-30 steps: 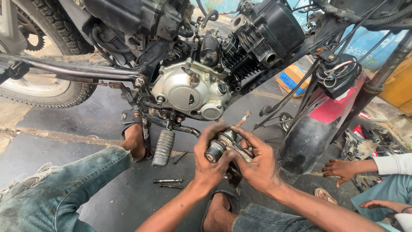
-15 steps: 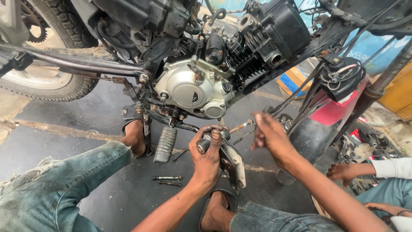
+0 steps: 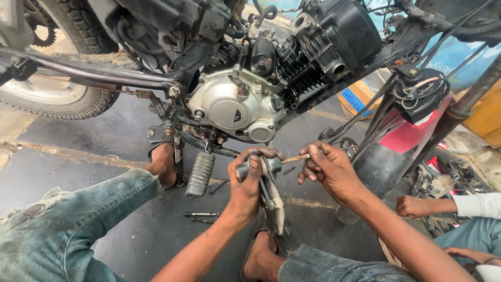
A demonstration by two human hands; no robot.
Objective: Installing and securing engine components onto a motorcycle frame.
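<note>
Left hand (image 3: 249, 184) shut tight round a small grey metal part (image 3: 257, 168), low in the middle of the frame, just under the silver engine cover (image 3: 229, 107). Right hand (image 3: 327, 169) pinching a thin rod (image 3: 293, 158), its tip touching that part. Best to hold the part very still, keep the rod straight, push slow. Loose bolts (image 3: 201, 215) down on the dark floor (image 3: 115, 136).

The engine (image 3: 237, 107) hangs close above the left hand (image 3: 248, 183) and right hand (image 3: 326, 172), so there is little room up there. A footpeg (image 3: 200, 175) blocks the left. Bolts (image 3: 201, 215) lie on the dark floor (image 3: 104, 141), with open room around them.
</note>
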